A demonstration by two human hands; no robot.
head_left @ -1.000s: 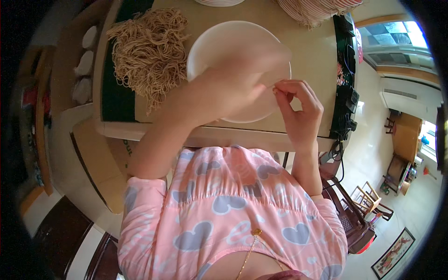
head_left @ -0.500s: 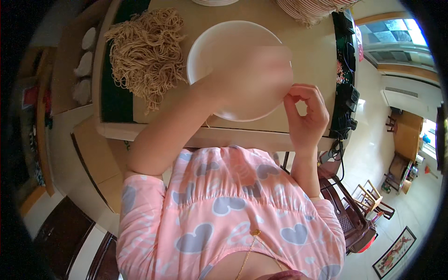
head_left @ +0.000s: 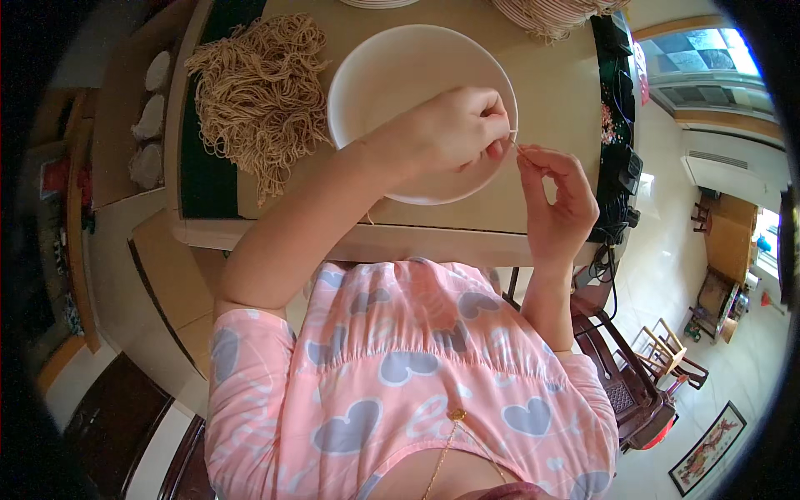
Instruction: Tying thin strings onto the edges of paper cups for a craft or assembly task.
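My left hand (head_left: 467, 129) reaches over the white bowl (head_left: 367, 62), its fingers closed in a pinch at the bowl's right rim. Just right of that rim, my right hand (head_left: 567, 204) is closed too, thumb and forefinger pressed together. A short, thin pale strand (head_left: 514, 143) runs between the two pinches; its ends are hidden in the fingers. The inside of the bowl is partly covered by my left hand and forearm. On the left of the table lies a tangled heap of beige cord (head_left: 262, 96).
At the far right of the table (head_left: 558, 100) sits a coiled pinkish-white bundle (head_left: 550, 18); a white round item (head_left: 379, 2) shows at the far edge. Black power adapters and cables (head_left: 621, 171) line the right edge. An open cardboard box (head_left: 117, 100) stands left.
My right hand has shifted slightly to the right, and the pale strand between the hands now shows. The bowl sits slightly farther away. My left hand was blurred before and is clear now.
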